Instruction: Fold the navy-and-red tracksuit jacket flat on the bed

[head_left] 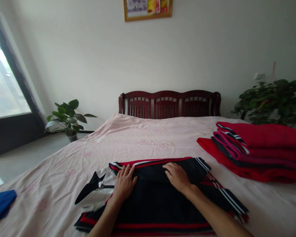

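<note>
As both hands, left hand [123, 185] and right hand [177, 177], pressed a dark garment [160, 200] flat on the bed [143, 138], fingers lay released, grasping nothing, beside a folded red pile [259, 153].

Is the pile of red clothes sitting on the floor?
No, the pile of red clothes lies on the bed, to the right of the dark jacket under both hands.

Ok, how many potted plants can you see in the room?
2: one plant on the floor left of the bed, by the window; one bushy plant at right, behind the red folded stack.
</note>
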A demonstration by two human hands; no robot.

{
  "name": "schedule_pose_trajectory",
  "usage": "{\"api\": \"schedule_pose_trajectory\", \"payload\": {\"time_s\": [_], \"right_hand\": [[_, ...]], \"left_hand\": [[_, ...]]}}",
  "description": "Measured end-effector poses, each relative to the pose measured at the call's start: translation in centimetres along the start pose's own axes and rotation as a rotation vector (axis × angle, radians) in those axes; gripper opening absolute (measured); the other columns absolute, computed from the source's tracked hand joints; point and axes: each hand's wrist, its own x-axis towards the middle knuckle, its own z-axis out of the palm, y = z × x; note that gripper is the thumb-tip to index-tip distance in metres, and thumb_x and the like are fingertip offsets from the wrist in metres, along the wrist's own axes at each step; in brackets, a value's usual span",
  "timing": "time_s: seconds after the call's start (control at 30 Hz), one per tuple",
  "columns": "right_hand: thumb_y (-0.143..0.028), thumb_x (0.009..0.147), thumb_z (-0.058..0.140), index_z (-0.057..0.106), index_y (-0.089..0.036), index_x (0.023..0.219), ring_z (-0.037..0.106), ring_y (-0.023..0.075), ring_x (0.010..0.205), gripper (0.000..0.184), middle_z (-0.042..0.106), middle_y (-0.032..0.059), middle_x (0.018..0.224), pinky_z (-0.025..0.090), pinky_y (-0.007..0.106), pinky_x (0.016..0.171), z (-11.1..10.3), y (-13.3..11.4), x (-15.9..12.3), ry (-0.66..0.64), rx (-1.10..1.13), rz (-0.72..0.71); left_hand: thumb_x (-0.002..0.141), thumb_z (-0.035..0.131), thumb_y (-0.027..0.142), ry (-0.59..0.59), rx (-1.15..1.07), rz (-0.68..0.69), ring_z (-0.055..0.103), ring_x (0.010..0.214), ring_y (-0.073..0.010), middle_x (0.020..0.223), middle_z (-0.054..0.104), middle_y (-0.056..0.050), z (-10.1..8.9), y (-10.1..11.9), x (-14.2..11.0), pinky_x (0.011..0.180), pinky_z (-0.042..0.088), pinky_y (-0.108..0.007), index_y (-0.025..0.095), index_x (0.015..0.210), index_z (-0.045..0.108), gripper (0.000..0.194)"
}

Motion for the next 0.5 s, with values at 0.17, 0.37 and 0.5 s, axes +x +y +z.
{"api": "schedule_pose_trajectory", "payload": {"time_s": [0.17, 0.37, 0.5], "right_hand": [[-0.028, 0.086, 0.062, 0.066, -0.026, 0.116, 0.056, 0.0237, 0.109, 0.03, 0.066, 0.0051, 0.114, 0.042, 0.036, 0.094, 0.7, -6.2, 1.1, -0.116, 0.006, -0.211], [-0.017, 0.088, 0.058, 0.067, -0.024, 0.095, 0.057, 0.018, 0.096, 0.013, 0.065, 0.0015, 0.097, 0.041, 0.029, 0.085, 0.5, -5.6, 0.2, -0.151, 0.041, -0.218], [-0.019, 0.089, 0.056, 0.066, -0.024, 0.094, 0.058, 0.017, 0.094, 0.012, 0.066, 0.0002, 0.095, 0.042, 0.028, 0.084, 0.5, -5.1, -1.3, -0.144, 0.108, -0.201]], "left_hand": [[0.096, 0.046, 0.043, -0.01, -0.006, -0.001, 0.034, 0.144, -0.0324, 0.154, 0.044, -0.008, -0.2, 0.0, 0.0, 0.116, 0.031, -0.047, 0.028, 0.149, 0.042, 0.055], [0.096, 0.044, 0.049, -0.035, -0.052, -0.018, 0.031, 0.145, -0.0341, 0.155, 0.043, -0.007, -0.5, -0.2, 0.0, 0.116, 0.03, -0.048, 0.033, 0.15, 0.04, 0.057], [0.096, 0.04, 0.053, -0.055, -0.076, -0.021, 0.029, 0.146, -0.035, 0.156, 0.042, -0.005, -0.6, -0.3, 0.1, 0.116, 0.029, -0.051, 0.037, 0.146, 0.044, 0.053]]}}
